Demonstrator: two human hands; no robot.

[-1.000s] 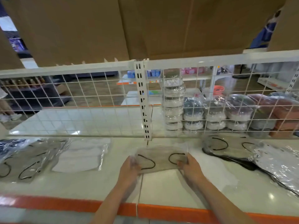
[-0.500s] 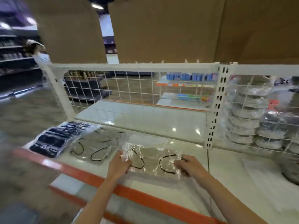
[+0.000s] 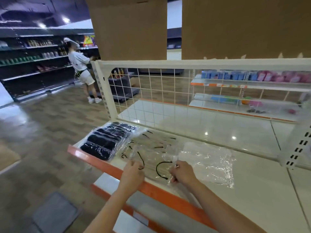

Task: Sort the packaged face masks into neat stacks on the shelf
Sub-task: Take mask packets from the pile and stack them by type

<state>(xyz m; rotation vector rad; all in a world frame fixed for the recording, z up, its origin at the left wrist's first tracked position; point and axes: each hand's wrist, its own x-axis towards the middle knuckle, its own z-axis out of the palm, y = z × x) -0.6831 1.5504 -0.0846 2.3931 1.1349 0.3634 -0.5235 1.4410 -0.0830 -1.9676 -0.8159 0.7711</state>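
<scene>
I hold a packaged beige face mask (image 3: pixel 154 165) with black ear loops over the front of the white shelf (image 3: pixel 252 190). My left hand (image 3: pixel 133 172) grips its left edge and my right hand (image 3: pixel 182 172) pinches its right edge. The pack lies on or just above a pile of like beige masks (image 3: pixel 151 142). To the left sits a fanned row of black packaged masks (image 3: pixel 107 140). To the right lies a stack of white packaged masks (image 3: pixel 207 158).
An orange strip (image 3: pixel 168 194) edges the shelf front. A white wire grid (image 3: pixel 159 86) and an upright post (image 3: pixel 105 91) back the shelf. Cardboard boxes (image 3: pixel 129 27) stand on top. A person (image 3: pixel 80 68) stands at dark shelving far left.
My view has swung left along the shelf. Both hands carried the beige mask pack leftward, from the shelf's middle to the beige pile beside the black masks.
</scene>
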